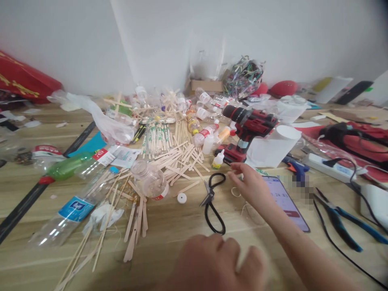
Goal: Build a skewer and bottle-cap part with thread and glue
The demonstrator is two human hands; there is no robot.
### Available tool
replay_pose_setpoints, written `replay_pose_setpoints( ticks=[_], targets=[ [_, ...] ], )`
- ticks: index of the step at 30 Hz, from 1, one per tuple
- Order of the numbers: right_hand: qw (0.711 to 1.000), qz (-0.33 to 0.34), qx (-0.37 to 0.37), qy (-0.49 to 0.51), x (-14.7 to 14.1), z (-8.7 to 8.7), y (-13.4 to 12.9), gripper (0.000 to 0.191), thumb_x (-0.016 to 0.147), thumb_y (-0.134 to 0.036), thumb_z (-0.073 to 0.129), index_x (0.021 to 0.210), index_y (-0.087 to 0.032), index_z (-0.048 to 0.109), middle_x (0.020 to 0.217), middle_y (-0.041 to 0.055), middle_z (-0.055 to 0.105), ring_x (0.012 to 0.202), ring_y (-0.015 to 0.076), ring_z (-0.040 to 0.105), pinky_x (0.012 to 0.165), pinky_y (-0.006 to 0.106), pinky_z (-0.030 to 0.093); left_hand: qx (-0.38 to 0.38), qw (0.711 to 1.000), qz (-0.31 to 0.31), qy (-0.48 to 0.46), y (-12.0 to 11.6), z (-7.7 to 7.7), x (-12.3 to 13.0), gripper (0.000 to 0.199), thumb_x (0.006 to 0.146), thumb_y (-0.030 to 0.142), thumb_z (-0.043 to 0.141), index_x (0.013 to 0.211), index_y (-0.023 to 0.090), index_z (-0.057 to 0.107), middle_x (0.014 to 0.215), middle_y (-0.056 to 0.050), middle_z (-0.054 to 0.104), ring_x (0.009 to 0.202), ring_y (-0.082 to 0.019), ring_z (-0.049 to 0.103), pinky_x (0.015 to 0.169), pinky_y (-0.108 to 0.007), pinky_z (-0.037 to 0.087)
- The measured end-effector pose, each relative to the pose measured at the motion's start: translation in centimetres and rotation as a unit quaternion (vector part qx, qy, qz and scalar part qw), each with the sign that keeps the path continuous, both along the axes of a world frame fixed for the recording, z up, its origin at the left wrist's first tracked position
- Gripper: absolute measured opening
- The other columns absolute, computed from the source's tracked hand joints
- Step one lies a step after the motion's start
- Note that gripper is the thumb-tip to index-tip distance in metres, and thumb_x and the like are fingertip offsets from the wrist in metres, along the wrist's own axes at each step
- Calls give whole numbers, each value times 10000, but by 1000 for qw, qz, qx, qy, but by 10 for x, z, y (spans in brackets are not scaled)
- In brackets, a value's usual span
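My left hand [216, 262] is low in the middle, blurred, its back to me and its fingers curled closed. Anything inside it is hidden. My right hand [247, 182] reaches in from the right with fingers stretched out, and I see nothing held. Just beyond its fingertips stand a small glue bottle [218, 160] with a yellow label and a red and black cordless drill [247, 131]. Black-handled scissors [209, 198] lie open to its left. A lit phone [286, 202] lies partly behind my right wrist.
Wooden craft sticks [182, 161] spread across the middle. A clear jar [151, 182], a white cap [182, 198] and plastic bottles [75, 210] lie to the left. On the right are pliers [339, 222], a blue glue gun [298, 167], a power strip [332, 167] and cables.
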State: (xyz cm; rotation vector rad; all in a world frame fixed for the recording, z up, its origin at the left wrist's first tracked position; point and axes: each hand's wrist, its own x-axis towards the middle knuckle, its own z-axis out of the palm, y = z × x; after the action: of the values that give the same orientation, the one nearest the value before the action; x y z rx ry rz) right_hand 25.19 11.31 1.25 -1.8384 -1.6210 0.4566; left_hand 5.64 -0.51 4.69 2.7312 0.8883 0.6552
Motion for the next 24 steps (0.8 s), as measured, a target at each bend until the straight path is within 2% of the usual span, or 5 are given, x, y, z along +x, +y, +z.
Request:
replay_pose_setpoints(
  ticks=[3, 7, 13, 18, 24],
  targets=[
    [999, -3, -14, -52, -1, -2, 29, 349, 765, -336, 675, 1072, -180, 616, 1113, 152, 688, 983, 318, 651, 878, 434, 467, -103, 985, 68, 118, 15, 4, -28, 86, 876, 224, 572, 941, 210, 627, 748, -45, 704, 622, -236, 680, 447, -302, 499],
    [993, 13, -52, -107, -9, -11, 56, 389, 745, -312, 715, 1077, -135, 614, 1059, 164, 709, 947, 315, 671, 779, 362, 473, -222, 925, 198, 236, 26, -3, -44, 186, 942, 153, 475, 1023, 200, 636, 995, -67, 704, 869, -266, 705, 710, -397, 593],
    [983, 7, -69, -167, -14, -17, 67, 187, 806, -305, 654, 895, -143, 628, 902, 146, 723, 838, 294, 681, 641, 309, 414, -160, 919, 247, 262, 53, -35, -37, 386, 942, 31, 388, 1292, 93, 541, 1338, -173, 565, 1047, -249, 666, 817, -346, 594],
    [978, -4, -65, -196, -11, -16, 69, 177, 820, -293, 640, 898, -135, 630, 871, 144, 725, 789, 274, 683, 602, 295, 395, -145, 922, 251, 257, 66, -56, -33, 363, 893, -19, 439, 1200, 83, 603, 1225, -163, 629, 1014, -272, 668, 772, -376, 611],
    [973, 8, -62, -221, -9, -16, 68, 210, 843, -338, 624, 889, -134, 644, 851, 139, 730, 765, 266, 688, 608, 300, 432, -147, 928, 246, 239, 62, -57, -39, 248, 896, 32, 496, 1081, 119, 637, 1129, -121, 656, 973, -274, 667, 778, -416, 606]
  ],
)
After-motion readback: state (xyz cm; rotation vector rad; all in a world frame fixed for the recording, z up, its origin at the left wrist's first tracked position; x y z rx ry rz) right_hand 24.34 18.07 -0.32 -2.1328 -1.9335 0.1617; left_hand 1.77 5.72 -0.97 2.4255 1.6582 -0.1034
